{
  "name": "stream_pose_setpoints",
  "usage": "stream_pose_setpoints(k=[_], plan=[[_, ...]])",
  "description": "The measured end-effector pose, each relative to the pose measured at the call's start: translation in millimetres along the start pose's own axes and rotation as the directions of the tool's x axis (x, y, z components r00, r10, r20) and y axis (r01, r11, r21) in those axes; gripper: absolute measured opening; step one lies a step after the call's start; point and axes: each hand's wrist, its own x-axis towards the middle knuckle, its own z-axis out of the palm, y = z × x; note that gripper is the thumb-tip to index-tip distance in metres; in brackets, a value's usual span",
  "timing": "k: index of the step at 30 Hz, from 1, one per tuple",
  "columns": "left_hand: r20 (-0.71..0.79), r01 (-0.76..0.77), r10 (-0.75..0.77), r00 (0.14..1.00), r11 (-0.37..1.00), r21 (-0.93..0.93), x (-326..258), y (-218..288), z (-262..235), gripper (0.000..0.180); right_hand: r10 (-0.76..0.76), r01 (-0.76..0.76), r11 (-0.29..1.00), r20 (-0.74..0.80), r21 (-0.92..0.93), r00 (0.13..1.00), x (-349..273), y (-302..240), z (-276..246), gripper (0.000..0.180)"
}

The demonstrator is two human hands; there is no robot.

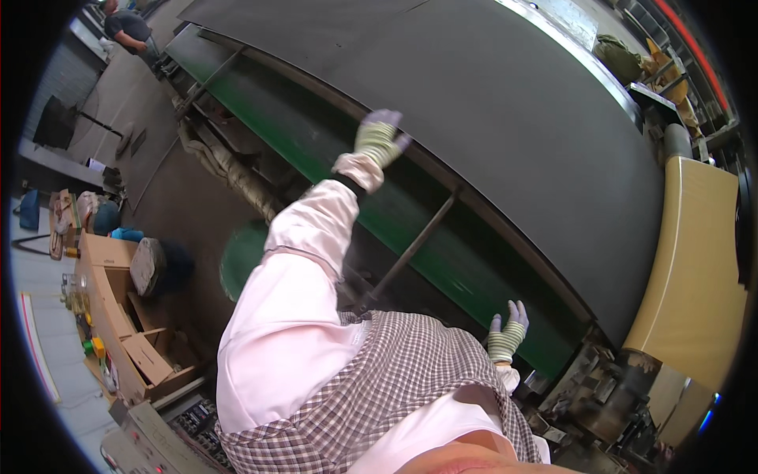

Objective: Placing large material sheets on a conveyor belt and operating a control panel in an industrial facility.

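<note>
My left hand point(377, 140), in a striped glove with purple-grey fingertips, reaches out to the long edge of a wide dark grey sheet-like surface point(513, 103). Its thumb stands apart from the fingers, and the fingertips lie at or just over that edge; whether they touch it I cannot tell. My right hand point(507, 332), gloved the same way, is held up nearer my body with its fingers spread. Nothing is in it. Behind it runs a green belt point(466, 288), lower than the dark surface and alongside it.
A metal bar point(414, 245) crosses the green belt. A yellow curved cover point(695, 261) stands right, above dark machine parts point(600, 395). On the left are a wooden bench point(110, 292), a stool point(150, 265) and a control box point(150, 442). Another person point(126, 31) stands far left.
</note>
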Motion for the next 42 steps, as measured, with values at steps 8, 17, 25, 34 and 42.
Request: stream_pose_setpoints(k=[8, 17, 25, 34, 42], plan=[[0.164, 0.331, -0.392, 0.905, 0.893, 0.305, 99, -149, 6, 0.085, -0.085, 0.084, 0.996, 0.072, 0.024, 0.994, 73, -87, 17, 0.047], [0.559, 0.219, -0.435, 0.706, 0.885, 0.412, 127, -82, 10, 0.107, -0.485, 0.479, 0.853, -0.023, 0.209, 0.874, 273, -217, 95, 0.045], [0.706, 0.014, -0.056, 0.706, 0.998, 0.066, 105, 14, 29, 0.065, -0.164, 0.159, 0.986, 0.250, 0.039, 0.954, 354, -247, 201, 0.041], [0.354, 0.398, -0.506, 0.786, 0.853, 0.337, 161, -174, -8, 0.073, 0.133, -0.116, 0.990, 0.299, -0.075, 0.945, 304, -159, 138, 0.060], [0.501, 0.002, -0.167, 0.849, 0.950, 0.312, 95, -129, -1, 0.072, 0.248, -0.234, 0.968, 0.257, -0.086, 0.934, 274, -46, 93, 0.059]])
